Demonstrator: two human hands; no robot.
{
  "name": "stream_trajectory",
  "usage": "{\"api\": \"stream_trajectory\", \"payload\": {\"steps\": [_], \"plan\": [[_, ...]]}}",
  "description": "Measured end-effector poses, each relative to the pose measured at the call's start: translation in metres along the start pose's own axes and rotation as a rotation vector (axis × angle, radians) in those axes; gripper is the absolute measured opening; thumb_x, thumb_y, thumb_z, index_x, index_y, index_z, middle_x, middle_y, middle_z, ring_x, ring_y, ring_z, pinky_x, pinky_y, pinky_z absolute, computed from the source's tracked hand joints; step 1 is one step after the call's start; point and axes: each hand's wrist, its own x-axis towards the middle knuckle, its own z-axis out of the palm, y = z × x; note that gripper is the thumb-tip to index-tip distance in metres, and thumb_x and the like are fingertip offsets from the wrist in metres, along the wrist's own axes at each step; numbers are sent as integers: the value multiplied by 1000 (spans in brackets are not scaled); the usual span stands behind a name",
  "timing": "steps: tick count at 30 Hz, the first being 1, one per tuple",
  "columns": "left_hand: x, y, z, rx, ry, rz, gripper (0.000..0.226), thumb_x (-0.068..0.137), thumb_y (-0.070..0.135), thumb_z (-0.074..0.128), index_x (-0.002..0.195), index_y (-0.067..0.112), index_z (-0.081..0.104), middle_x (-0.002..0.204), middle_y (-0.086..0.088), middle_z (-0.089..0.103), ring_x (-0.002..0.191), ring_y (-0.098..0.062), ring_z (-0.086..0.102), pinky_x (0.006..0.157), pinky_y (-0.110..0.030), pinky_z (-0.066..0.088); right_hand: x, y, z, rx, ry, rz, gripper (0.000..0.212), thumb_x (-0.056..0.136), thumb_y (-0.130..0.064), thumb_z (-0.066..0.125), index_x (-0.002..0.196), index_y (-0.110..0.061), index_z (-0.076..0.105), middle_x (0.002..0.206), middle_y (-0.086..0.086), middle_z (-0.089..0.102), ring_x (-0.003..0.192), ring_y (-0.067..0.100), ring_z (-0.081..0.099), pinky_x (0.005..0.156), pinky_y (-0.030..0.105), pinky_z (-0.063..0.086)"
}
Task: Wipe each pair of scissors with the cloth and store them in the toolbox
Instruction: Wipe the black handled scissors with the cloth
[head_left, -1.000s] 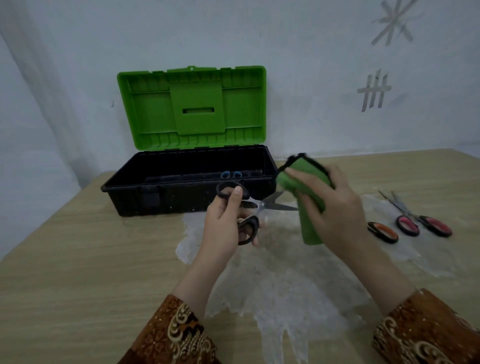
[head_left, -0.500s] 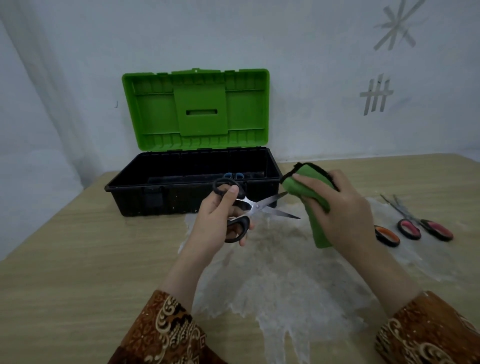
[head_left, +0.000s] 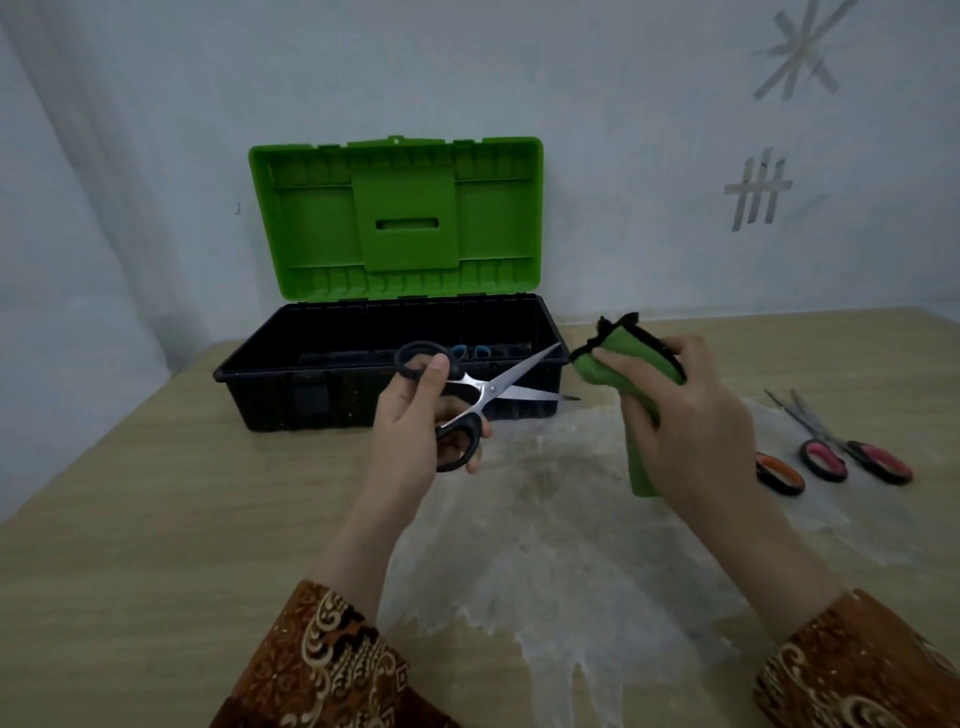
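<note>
Scissors with black handles (head_left: 470, 402) are held in the left hand (head_left: 415, 431) above the worktop (head_left: 156, 519), in front of the toolbox (head_left: 322, 395). The thumb is passed through the upper handle loop and the other fingers are curled through the lower loop, so the handles are firmly grasped. The blades are spread apart, with both tips pointed to the right, toward the cloth.

A folded green cloth (head_left: 631, 364) with a dark edge is gripped in the right hand (head_left: 696, 415); the fingers are clenched round it, and a tail of cloth hangs below the palm. The cloth is held just beside the blade tips, but no contact is seen.

The toolbox stands open at the back of the worktop, its green lid (head_left: 397, 218) raised upright against the wall. Blue handle loops (head_left: 470, 352) can be made out inside the black base.

Two more pairs lie on the worktop to the right: scissors with pink handles (head_left: 841, 452), and an orange handle (head_left: 779, 473) partly hidden behind the right wrist. A pale, rough patch (head_left: 545, 545) is spread over the worktop beneath both hands. Patterned brown sleeves (head_left: 322, 670) are seen at the bottom edge.
</note>
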Motion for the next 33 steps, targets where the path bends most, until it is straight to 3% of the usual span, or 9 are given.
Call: {"api": "stream_trajectory", "payload": {"steps": [5, 10, 13, 15, 19, 22, 25, 30, 33], "plan": [[-3, -8, 10, -35, 1, 37, 23, 102, 25, 41, 100, 3, 48, 63, -24, 56, 36, -26, 50, 34, -26, 40, -9, -27, 10, 45, -98, -300, 37, 89, -11, 61, 122, -27, 65, 111, 14, 61, 67, 25, 60, 46, 29, 50], [-1, -8, 4, -17, 21, 35, 23, 103, 25, 39, 96, 4, 45, 56, -20, 59, 31, -25, 44, 36, -26, 41, -9, -11, 18, -7, -147, -91, 42, 78, -3, 72, 114, -25, 69, 101, 12, 60, 55, 24, 53, 40, 29, 46], [-4, -11, 5, 262, 14, 236, 23, 101, 29, 44, 88, 10, 48, 58, -16, 56, 39, -23, 47, 37, -32, 40, -6, 3, 11, 133, -174, 160, 28, 85, -23, 62, 112, -24, 70, 90, 3, 51, 62, 16, 47, 51, 18, 37], [-8, -14, 6, 538, -22, 395, 26, 96, 41, 53, 87, 18, 48, 58, -10, 53, 43, -18, 44, 40, -35, 37, 0, 3, 2, 320, -138, 285, 38, 83, -44, 48, 101, -22, 72, 83, -1, 54, 68, 8, 49, 59, 11, 34], [-11, -13, 6, 933, -14, 581, 38, 84, 54, 58, 89, 22, 38, 59, 7, 45, 45, -11, 40, 42, -21, 30, 8, -17, -15, 542, -232, 318, 43, 74, -72, 44, 76, -36, 69, 75, -13, 66, 73, 0, 59, 59, 10, 40], [-13, -13, 9, 1194, 9, 735, 40, 81, 51, 61, 88, 18, 41, 64, 13, 42, 46, -7, 35, 41, -13, 22, 4, -26, -13, 492, -334, 289, 49, 69, -78, 50, 75, -34, 71, 73, -13, 64, 72, 1, 58, 59, 15, 40], [-13, -17, 10, 1274, 47, 813, 39, 78, 44, 68, 84, 15, 43, 68, 15, 35, 49, -5, 28, 44, -9, 14, 1, -25, -10, 385, -378, 257, 35, 75, -63, 60, 77, -29, 71, 71, -12, 55, 70, 3, 52, 57, 22, 33], [-13, -22, 14, 1147, 109, 675, 33, 81, 35, 71, 87, 17, 45, 62, 13, 45, 47, -5, 41, 41, -11, 25, -2, -23, -5, 198, -362, 206, 26, 85, -46, 57, 81, -24, 69, 71, -13, 45, 63, 8, 46, 52, 24, 32], [-10, -20, 17, 618, 87, 182, 20, 87, 29, 68, 80, 15, 55, 55, 1, 51, 48, -12, 46, 46, -22, 39, -4, -21, -6, 144, -299, 262, 24, 87, -41, 57, 83, -21, 69, 72, -11, 45, 63, 11, 46, 51, 19, 29]]}}
